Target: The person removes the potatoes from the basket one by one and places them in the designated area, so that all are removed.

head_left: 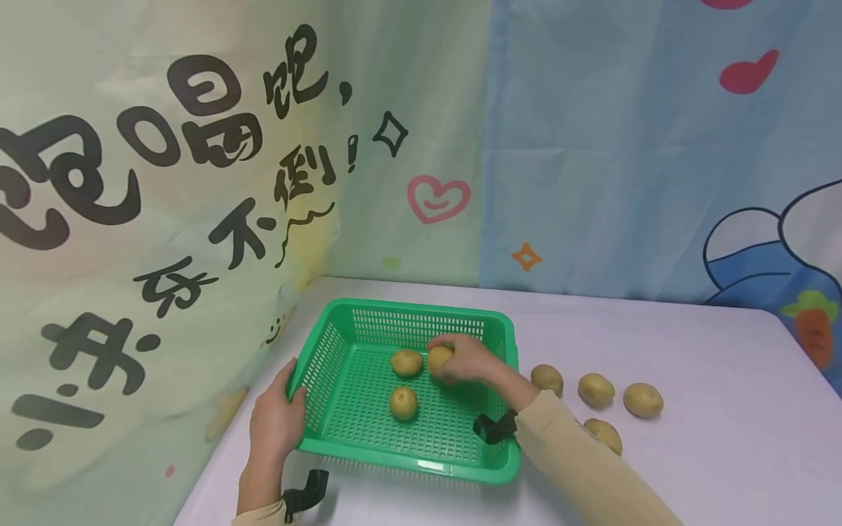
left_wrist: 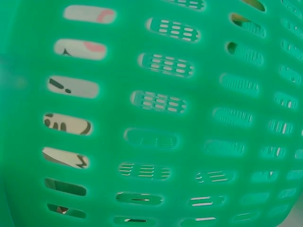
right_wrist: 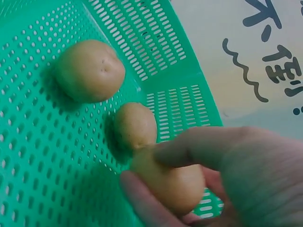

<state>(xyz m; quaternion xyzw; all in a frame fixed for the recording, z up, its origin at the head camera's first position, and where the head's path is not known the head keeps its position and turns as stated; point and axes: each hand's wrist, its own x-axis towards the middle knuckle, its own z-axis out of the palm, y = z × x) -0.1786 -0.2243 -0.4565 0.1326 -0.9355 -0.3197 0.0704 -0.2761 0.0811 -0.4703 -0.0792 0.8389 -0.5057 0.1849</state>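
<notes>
A green plastic basket (head_left: 368,454) stands on the table, its wall (left_wrist: 109,113) filling the left wrist view. My left hand (head_left: 279,416) grips the basket's left rim, thumb inside. Inside the basket my right hand (head_left: 465,358) holds a potato (head_left: 438,359) between thumb and fingers; the right wrist view shows the hand (right_wrist: 236,175) around that potato (right_wrist: 173,182). Two other potatoes lie on the basket floor, one (head_left: 407,362) just left of the held one, the other (head_left: 403,403) nearer the front.
Right of the basket, several potatoes lie on the white table (head_left: 723,380), among them one (head_left: 547,379) near the basket wall and one (head_left: 603,435) partly behind the right sleeve. A printed cloth (head_left: 566,146) hangs behind and along the left side.
</notes>
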